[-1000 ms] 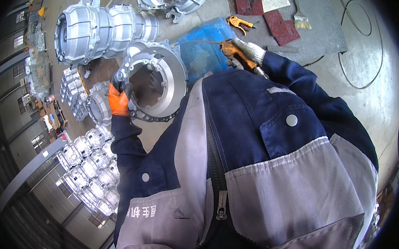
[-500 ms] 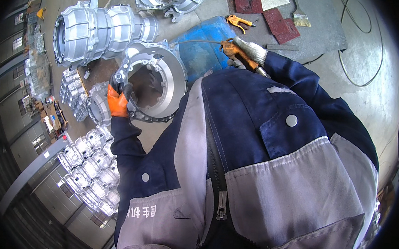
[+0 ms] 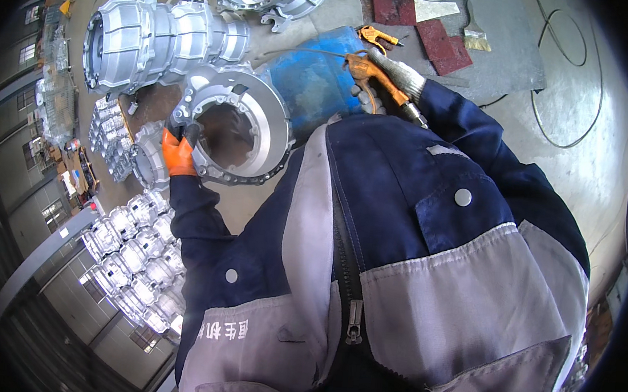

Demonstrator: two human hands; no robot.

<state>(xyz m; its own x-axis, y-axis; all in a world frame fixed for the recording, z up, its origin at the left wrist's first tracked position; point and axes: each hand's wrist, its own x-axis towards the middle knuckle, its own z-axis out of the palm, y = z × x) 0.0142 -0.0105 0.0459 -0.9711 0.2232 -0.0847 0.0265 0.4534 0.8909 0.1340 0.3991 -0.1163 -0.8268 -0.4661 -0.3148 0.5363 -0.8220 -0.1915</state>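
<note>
My left hand (image 3: 179,151), in an orange glove with dark fingertips, is closed on the left rim of a silver cast-metal housing (image 3: 271,131). This ring-shaped housing has a wide round opening and a bolt-holed flange. In my right hand (image 3: 399,77), gloved in whitish grey, is an orange air blow gun (image 3: 370,72). Its long thin nozzle points left, above a blue surface (image 3: 314,83) and toward the housing's far rim. Part of the right hand's grip is hidden behind the gun.
A second orange blow gun (image 3: 380,37) lies beyond my right hand, near dark red pads (image 3: 448,54) and a flat brush (image 3: 476,36). Larger silver housings (image 3: 128,41) stand at far left. More castings (image 3: 135,256) are stacked lower left. A hose (image 3: 597,106) curls across the floor.
The blow gun and its nozzle have shifted slightly up in the picture. My left hand and the gripped housing sit a little farther left; the whole view has also shifted slightly.
</note>
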